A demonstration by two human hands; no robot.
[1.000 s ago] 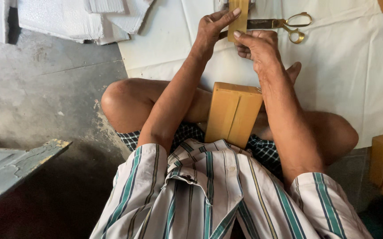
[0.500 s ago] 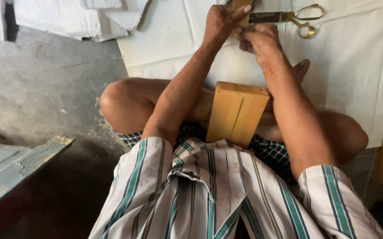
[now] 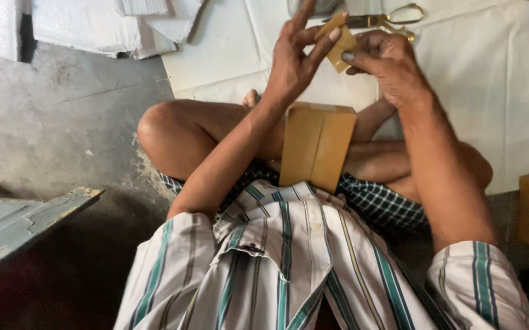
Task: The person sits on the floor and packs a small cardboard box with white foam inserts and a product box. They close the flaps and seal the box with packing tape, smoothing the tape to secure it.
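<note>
Both hands have lifted off the white sheet (image 3: 496,91): left hand (image 3: 295,58), fingers spread, and right hand (image 3: 386,64) now pinch a small brown piece (image 3: 341,44) near the scissors (image 3: 386,18)

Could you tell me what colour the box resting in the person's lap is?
The box is tan-brown, seen in the head view.

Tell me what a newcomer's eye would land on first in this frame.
Top centre, the left hand and right hand pinch a small tan piece between them, raised above the white sheet. Below, a tan cardboard box stands in the person's lap between crossed legs. Gold-handled scissors lie on the sheet at the top edge.
</note>
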